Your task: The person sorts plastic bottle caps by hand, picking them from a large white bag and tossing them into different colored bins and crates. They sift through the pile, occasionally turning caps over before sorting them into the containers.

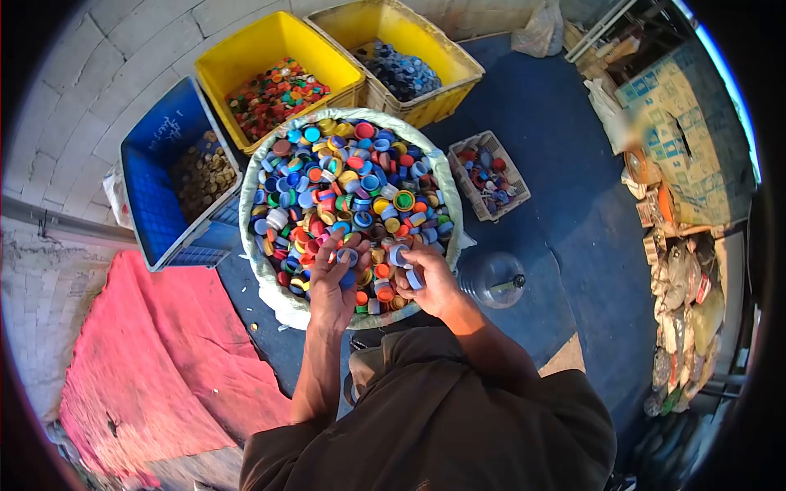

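A big round sack with a pale rolled rim stands before me, heaped with plastic bottle caps of many colours. Over its near side, my left hand is turned palm up with fingers curled round blue bottle caps. To the right of it, my right hand pinches a pale blue bottle cap, and another blue cap shows lower in its fingers. The two hands are apart, just above the heap. How many caps each hand holds is partly hidden by the fingers.
Behind the sack stand a yellow crate of red, orange and green caps and another yellow crate of blue and dark caps. A blue crate of tan caps is left. A small basket and clear bottle lie right.
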A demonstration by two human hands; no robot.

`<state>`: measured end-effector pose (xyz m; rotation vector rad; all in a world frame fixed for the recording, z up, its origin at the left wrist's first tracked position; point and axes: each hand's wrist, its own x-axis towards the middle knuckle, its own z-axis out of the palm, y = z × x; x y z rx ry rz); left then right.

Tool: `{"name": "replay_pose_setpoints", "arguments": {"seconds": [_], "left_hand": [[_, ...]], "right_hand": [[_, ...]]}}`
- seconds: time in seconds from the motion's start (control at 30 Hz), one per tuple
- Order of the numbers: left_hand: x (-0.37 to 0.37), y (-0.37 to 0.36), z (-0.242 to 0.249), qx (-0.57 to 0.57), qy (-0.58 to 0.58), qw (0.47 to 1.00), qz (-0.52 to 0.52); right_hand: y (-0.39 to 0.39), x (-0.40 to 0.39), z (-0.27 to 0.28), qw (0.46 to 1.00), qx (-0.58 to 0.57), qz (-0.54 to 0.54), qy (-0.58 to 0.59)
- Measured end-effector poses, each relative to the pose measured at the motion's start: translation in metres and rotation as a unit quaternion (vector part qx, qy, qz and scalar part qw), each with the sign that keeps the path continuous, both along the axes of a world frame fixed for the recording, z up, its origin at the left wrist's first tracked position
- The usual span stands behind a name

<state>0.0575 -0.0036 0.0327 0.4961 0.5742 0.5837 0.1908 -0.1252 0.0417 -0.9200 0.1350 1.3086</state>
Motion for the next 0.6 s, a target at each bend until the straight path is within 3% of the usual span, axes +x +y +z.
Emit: {"name": "replay_pose_setpoints", "arguments": {"seconds": [0.33,0.6], "left_hand": [[0.073,-0.036,0.01,-0.037,-0.034,0.99,-0.129],[0.149,-0.062,0.015,-0.051,-0.006,0.993,-0.102]], "right_hand": [[-0.052,0.044,0.003,0.983,0.106,-0.147,-0.011],[-0.069,0.114,-0.003,0.974,0.125,-0.188,-0.006]]}}
